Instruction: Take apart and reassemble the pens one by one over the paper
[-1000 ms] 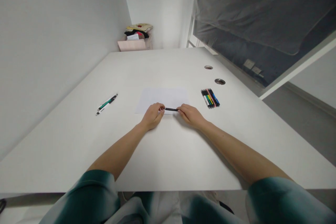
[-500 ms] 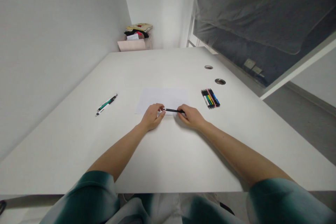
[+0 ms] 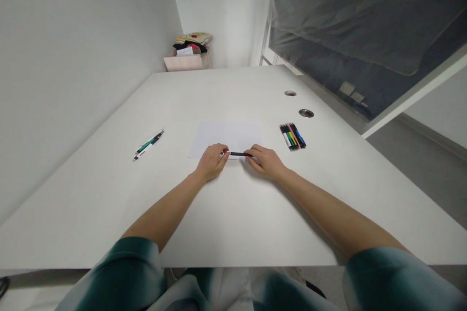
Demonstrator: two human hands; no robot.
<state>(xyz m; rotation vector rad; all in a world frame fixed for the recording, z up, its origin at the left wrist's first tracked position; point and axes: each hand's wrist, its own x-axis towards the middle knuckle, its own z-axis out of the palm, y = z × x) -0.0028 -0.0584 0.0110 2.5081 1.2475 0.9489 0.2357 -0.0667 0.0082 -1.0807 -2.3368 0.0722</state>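
Observation:
A dark pen [image 3: 239,154] lies level between my two hands, over the near edge of a sheet of white paper [image 3: 228,135]. My left hand [image 3: 212,161] pinches its left, whitish end between thumb and fingertips. The pen's right end sits in the closed fingers of my right hand [image 3: 266,161], which partly hide it. Both hands rest low at the near edge of the paper.
Several markers [image 3: 292,136] lie side by side on the white table [image 3: 233,218] at the right. A few pens [image 3: 148,145] lie at the left. Two round metal-rimmed holes [image 3: 306,113] are near the right edge. A box of items [image 3: 184,62] stands beyond the far edge.
My right hand has slid slightly left along the pen, so less of the pen shows between the hands. The left hand keeps its pinch in nearly the same place.

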